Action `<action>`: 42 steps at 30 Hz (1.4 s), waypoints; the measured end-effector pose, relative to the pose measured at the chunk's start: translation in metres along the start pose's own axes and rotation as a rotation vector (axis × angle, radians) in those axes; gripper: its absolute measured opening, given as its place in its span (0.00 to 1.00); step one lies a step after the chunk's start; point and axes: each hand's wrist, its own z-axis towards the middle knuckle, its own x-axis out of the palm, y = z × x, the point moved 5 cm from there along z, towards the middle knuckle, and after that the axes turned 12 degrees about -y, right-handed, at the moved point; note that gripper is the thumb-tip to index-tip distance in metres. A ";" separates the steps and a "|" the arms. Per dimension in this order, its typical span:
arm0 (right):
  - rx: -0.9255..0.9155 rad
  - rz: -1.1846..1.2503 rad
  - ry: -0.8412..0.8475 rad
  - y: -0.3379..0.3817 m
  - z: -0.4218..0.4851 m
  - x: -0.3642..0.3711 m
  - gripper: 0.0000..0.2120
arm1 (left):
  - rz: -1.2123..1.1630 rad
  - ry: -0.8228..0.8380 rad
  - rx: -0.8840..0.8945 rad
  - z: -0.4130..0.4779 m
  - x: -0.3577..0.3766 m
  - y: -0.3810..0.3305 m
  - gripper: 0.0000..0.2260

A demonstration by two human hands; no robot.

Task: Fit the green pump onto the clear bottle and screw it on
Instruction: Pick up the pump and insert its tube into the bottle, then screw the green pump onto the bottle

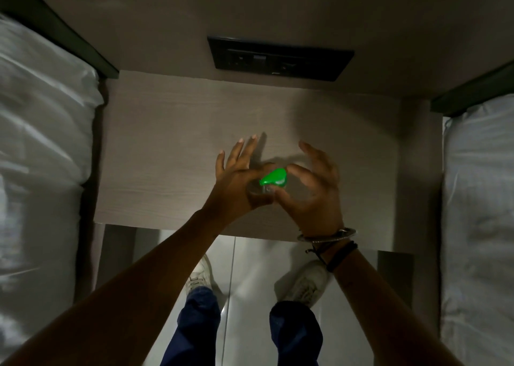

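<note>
The green pump (274, 178) sits on top of the clear bottle (257, 190), which stands on the pale wooden bedside table (167, 148), seen from above. My left hand (236, 176) is pressed to the bottle's left side, thumb and forefinger around it and the other fingers splayed outward. My right hand (314, 185) is on the right, its thumb and forefinger pinching the pump's base while the other fingers curl loosely above. Most of the bottle is hidden beneath the pump and my hands.
A black socket panel (281, 58) is on the wall behind the table. Beds with white bedding flank the table on the left (41, 143) and the right (478, 199). Below the table edge are my white shoes and a glossy tiled floor (250, 282).
</note>
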 end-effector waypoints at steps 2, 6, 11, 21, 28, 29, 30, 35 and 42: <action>0.007 -0.039 -0.006 -0.007 -0.005 0.007 0.23 | 0.001 0.014 0.015 0.000 -0.002 -0.002 0.29; 0.004 -0.035 -0.019 -0.007 -0.002 0.015 0.24 | -0.005 0.003 0.012 -0.001 -0.002 0.001 0.29; -0.062 0.017 0.124 -0.010 0.006 0.022 0.27 | -0.024 0.004 0.015 0.000 0.001 0.002 0.27; -0.015 -0.053 -0.080 -0.006 0.000 0.027 0.26 | -0.057 -0.035 -0.028 0.000 0.009 0.005 0.30; -0.060 0.081 0.102 -0.023 -0.003 0.033 0.26 | -0.072 -0.023 0.016 -0.002 0.004 0.002 0.29; -0.071 0.079 0.120 -0.024 0.000 0.033 0.25 | -0.067 -0.017 0.019 -0.002 0.005 0.002 0.29; -0.091 0.078 0.134 -0.024 0.001 0.032 0.23 | -0.067 -0.012 0.021 -0.002 0.006 0.003 0.29; -0.124 0.157 0.240 -0.022 0.012 0.026 0.21 | -0.073 -0.005 0.023 -0.001 0.005 0.003 0.29; -0.213 0.092 0.151 -0.019 0.017 0.021 0.23 | -0.070 0.015 -0.021 0.000 0.007 0.004 0.29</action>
